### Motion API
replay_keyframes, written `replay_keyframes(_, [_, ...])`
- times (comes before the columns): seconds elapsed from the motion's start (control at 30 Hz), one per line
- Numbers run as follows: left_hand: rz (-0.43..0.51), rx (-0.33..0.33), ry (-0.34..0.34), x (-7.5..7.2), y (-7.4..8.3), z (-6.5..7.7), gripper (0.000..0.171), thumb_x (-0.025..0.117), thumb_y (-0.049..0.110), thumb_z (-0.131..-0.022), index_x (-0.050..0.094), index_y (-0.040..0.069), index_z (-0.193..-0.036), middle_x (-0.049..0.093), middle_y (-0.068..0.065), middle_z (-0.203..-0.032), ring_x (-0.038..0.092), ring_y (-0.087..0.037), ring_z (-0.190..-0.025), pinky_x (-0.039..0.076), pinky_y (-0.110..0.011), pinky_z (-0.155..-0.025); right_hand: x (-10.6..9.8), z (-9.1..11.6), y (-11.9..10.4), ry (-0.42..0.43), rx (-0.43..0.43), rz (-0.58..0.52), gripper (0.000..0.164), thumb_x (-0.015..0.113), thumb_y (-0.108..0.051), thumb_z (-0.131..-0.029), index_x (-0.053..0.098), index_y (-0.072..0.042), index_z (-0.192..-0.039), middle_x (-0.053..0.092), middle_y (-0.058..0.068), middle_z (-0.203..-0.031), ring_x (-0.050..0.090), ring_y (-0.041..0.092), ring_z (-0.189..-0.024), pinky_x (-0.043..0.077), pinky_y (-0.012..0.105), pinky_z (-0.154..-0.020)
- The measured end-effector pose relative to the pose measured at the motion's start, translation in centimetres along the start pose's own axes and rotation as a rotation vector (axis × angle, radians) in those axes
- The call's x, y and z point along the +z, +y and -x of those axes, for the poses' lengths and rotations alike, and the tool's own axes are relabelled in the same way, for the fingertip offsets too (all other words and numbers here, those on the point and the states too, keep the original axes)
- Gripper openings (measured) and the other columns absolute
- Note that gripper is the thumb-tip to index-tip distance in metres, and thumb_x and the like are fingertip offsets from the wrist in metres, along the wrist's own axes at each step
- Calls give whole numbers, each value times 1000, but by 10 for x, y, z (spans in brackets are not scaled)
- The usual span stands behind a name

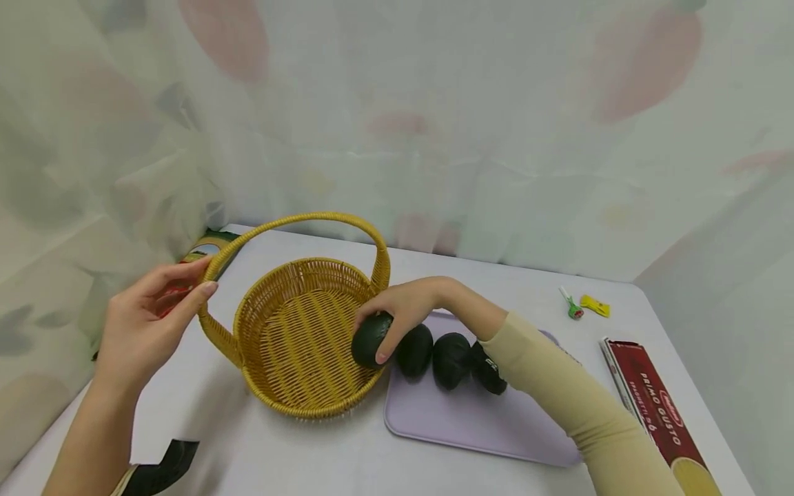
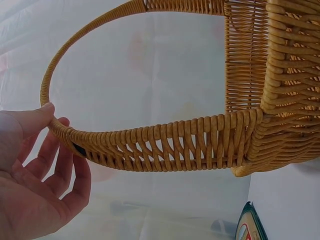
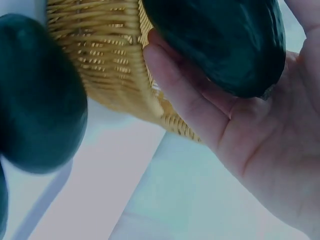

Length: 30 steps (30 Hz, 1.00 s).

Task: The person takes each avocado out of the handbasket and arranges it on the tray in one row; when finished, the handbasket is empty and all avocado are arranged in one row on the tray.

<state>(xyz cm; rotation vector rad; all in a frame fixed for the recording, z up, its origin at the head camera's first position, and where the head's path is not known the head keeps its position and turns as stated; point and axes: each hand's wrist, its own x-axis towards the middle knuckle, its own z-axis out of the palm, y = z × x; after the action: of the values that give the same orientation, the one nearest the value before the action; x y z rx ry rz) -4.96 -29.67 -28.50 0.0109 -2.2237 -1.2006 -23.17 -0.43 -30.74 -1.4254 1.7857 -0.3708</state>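
Note:
A yellow woven basket (image 1: pixel 310 344) with a tall arched handle stands on the table, and nothing lies inside it. My left hand (image 1: pixel 145 324) pinches the left side of that handle between thumb and fingers; the left wrist view shows the same handle (image 2: pixel 150 147) up close. Over the basket's right rim, my right hand (image 1: pixel 403 310) grips a dark green avocado (image 1: pixel 370 337) from above. In the right wrist view the held avocado (image 3: pixel 225 45) lies against the fingers and palm. More dark avocados (image 1: pixel 451 359) lie in a row on a lilac tray (image 1: pixel 471 427), partly behind the right forearm.
On the right are a dark red spaghetti box (image 1: pixel 657 406), a green lollipop (image 1: pixel 573 308) and a small yellow packet (image 1: pixel 595 305). A green and red package (image 1: pixel 214 242) sits behind the left hand. Patterned curtains (image 1: pixel 434 138) hang around the table.

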Motion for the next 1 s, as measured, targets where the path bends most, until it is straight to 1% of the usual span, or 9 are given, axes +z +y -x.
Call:
replay_keyframes(0.23, [20,-3,11,-1,-2,1,35,69,-9,-84,69,3,-117,69,3,-113,65,-6,-86,50,-9,-78,4,27,12,68,53,-27,55,77,-47,-80,55,-33,-128,58,-15,-120,55,5,-108,47,27,-93])
replay_keyframes(0.4, [16,-11,22,-1,-2,1,35,69,-10,-84,68,0,-118,69,3,-110,64,-6,-84,50,-9,-77,9,49,23,104,89,-52,52,77,-47,-80,56,-37,-126,59,-17,-118,56,5,-108,47,29,-93])
replay_keyframes(0.53, [7,-7,30,-1,-2,1,35,69,-10,-84,69,1,-117,69,3,-110,64,-7,-84,50,-10,-78,16,67,34,155,127,-86,52,77,-47,-81,56,-36,-126,59,-17,-120,54,6,-110,45,29,-95])
replay_keyframes(0.67, [7,-1,30,0,-2,1,36,69,-10,-84,69,2,-118,69,1,-112,64,-6,-85,50,-9,-79,27,84,40,231,181,-158,52,78,-45,-80,57,-34,-126,57,-15,-123,53,9,-112,44,32,-97])
replay_keyframes(0.8, [-4,-5,27,0,-1,1,33,69,-9,-85,68,-2,-117,70,4,-113,64,-6,-85,50,-10,-79,39,97,46,315,232,-208,51,79,-44,-80,58,-34,-125,56,-13,-124,52,11,-113,42,35,-98])
replay_keyframes(0.9, [-14,-8,25,1,1,1,32,69,-8,-85,67,-4,-117,69,5,-113,64,-6,-85,50,-10,-79,49,106,50,383,277,-230,50,78,-45,-80,58,-35,-125,57,-12,-122,51,12,-113,42,37,-98])
replay_keyframes(1.0, [-18,-5,21,1,1,1,32,69,-7,-86,68,-2,-117,69,2,-114,64,-6,-86,49,-9,-79,59,114,55,457,318,-265,49,78,-45,-80,59,-34,-124,59,-11,-119,52,14,-111,42,38,-96])
